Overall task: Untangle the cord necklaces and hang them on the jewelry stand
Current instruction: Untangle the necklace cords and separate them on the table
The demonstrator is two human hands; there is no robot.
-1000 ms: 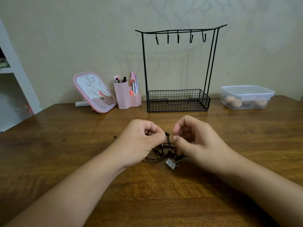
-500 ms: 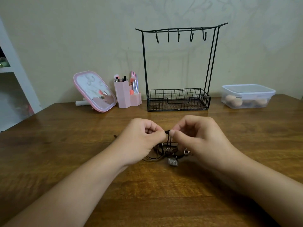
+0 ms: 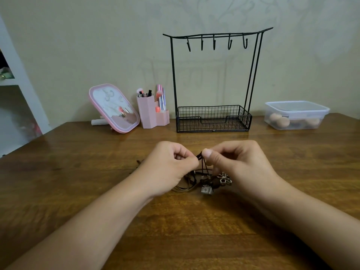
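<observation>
A tangle of dark and tan cord necklaces (image 3: 196, 179) lies on the wooden table (image 3: 78, 172) between my hands, with a square metal pendant (image 3: 206, 190) and a flower pendant (image 3: 225, 179). My left hand (image 3: 169, 170) and my right hand (image 3: 239, 166) both pinch the same black cord loop, lifted a little above the pile. The black wire jewelry stand (image 3: 213, 80) rises behind, its several hooks bare and its basket base holding nothing.
A pink-framed mirror (image 3: 114, 108) and a pink organizer with brushes (image 3: 151, 112) stand at the back left. A clear lidded box with sponges (image 3: 296, 115) sits at the back right. A white shelf unit (image 3: 17, 84) borders the left side.
My hands have drawn the black cord loop up and closer together. The flower pendant has come into sight beside my right hand.
</observation>
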